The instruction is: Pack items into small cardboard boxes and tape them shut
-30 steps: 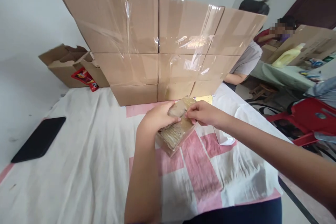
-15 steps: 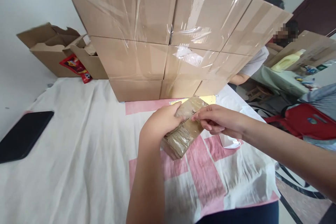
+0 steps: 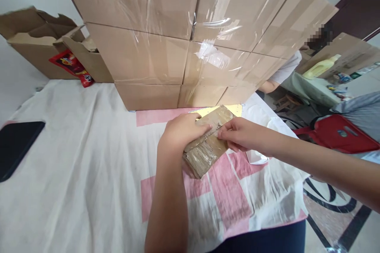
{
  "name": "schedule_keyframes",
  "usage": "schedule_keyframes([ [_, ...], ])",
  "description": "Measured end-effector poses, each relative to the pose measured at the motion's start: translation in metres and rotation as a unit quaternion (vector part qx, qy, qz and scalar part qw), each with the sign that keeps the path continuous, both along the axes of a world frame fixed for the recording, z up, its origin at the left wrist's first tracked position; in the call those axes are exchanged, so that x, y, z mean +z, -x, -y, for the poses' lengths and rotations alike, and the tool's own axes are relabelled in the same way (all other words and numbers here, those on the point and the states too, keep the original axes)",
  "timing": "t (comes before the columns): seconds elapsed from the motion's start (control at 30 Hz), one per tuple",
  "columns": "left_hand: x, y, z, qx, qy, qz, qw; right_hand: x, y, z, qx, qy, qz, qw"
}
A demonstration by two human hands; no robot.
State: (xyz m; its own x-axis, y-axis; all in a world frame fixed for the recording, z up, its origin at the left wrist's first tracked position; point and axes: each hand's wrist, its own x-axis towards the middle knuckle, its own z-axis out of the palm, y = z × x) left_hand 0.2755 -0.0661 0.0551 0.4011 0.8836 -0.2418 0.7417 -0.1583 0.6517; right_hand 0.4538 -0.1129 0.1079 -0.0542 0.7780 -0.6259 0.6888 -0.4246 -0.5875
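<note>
Brown wrapped packet [image 3: 208,142]: held above the table [image 3: 89,174], just before the taped carton stack [image 3: 184,35]. Left hand [image 3: 181,132] fingers clamp its near-left edge; right hand [image 3: 240,134] fingers pinch its right edge. Open cloth leftward to the black phone [image 3: 16,146].

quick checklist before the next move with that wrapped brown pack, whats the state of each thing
1. Left hand clasps the wrapped pack from its left side: ok.
2. Right hand pinches at the pack's right edge: ok.
3. Pack resting on the cloth or lifted off it: cannot tell.
4. Wrap torn open or whole: cannot tell.
5. Room beyond the pack: not ok, the taped boxes stand close behind it.
6. Black phone lies far left, apart from both hands: ok.
</note>
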Motion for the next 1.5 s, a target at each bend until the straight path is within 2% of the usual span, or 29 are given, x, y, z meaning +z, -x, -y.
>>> schedule_keyframes([
  [0.17, 0.002, -0.001, 0.001, -0.001, 0.006, -0.012, 1.0, 0.007, 0.002, 0.002, 0.135, -0.028, 0.162, 0.977],
  [0.23, 0.002, -0.001, 0.001, 0.002, 0.005, -0.012, 1.0, 0.007, 0.001, 0.004, 0.188, -0.08, 0.213, 0.955],
  [0.3, 0.001, -0.001, 0.002, 0.0, 0.001, -0.005, 1.0, 0.006, -0.004, 0.005, 0.23, -0.159, 0.29, 0.915],
  [0.4, -0.001, -0.001, 0.003, -0.01, 0.001, 0.018, 1.0, 0.0, -0.023, 0.006, 0.271, -0.265, 0.391, 0.839],
  [0.47, -0.002, -0.002, 0.003, -0.012, -0.001, 0.032, 0.999, -0.005, -0.041, 0.006, 0.317, -0.346, 0.372, 0.801],
  [0.57, -0.004, -0.005, 0.004, -0.004, -0.007, 0.031, 0.999, -0.013, -0.064, 0.007, 0.405, -0.429, 0.259, 0.765],
  [0.67, -0.003, -0.008, 0.005, -0.001, -0.016, 0.013, 1.0, -0.021, -0.074, 0.011, 0.433, -0.451, 0.187, 0.758],
  [0.8, 0.003, -0.013, 0.008, 0.003, -0.019, -0.008, 1.0, -0.03, -0.077, 0.018, 0.424, -0.473, 0.181, 0.751],
  [0.93, 0.009, -0.019, 0.013, 0.01, -0.021, -0.022, 0.999, -0.044, -0.084, 0.023, 0.402, -0.497, 0.188, 0.746],
  [1.03, 0.015, -0.025, 0.019, 0.007, -0.011, -0.028, 1.0, -0.063, -0.092, 0.029, 0.364, -0.52, 0.178, 0.752],
  [1.1, 0.019, -0.029, 0.025, 0.009, -0.02, -0.032, 0.999, -0.08, -0.096, 0.034, 0.294, -0.55, 0.159, 0.765],
  [1.2, 0.02, -0.033, 0.035, 0.011, -0.048, -0.028, 0.998, -0.112, -0.099, 0.04, 0.123, -0.577, 0.066, 0.805],
  [1.27, 0.017, -0.034, 0.041, 0.016, -0.068, -0.023, 0.997, -0.132, -0.098, 0.042, 0.033, -0.547, -0.042, 0.835],
  [1.33, 0.012, -0.033, 0.045, 0.025, -0.085, -0.024, 0.996, -0.149, -0.094, 0.043, -0.025, -0.505, -0.129, 0.853],
  [1.4, 0.008, -0.032, 0.047, 0.027, -0.09, -0.031, 0.995, -0.161, -0.088, 0.046, -0.068, -0.483, -0.18, 0.854],
  [1.5, 0.007, -0.032, 0.048, 0.01, -0.08, -0.038, 0.996, -0.169, -0.079, 0.057, -0.117, -0.488, -0.209, 0.84],
])
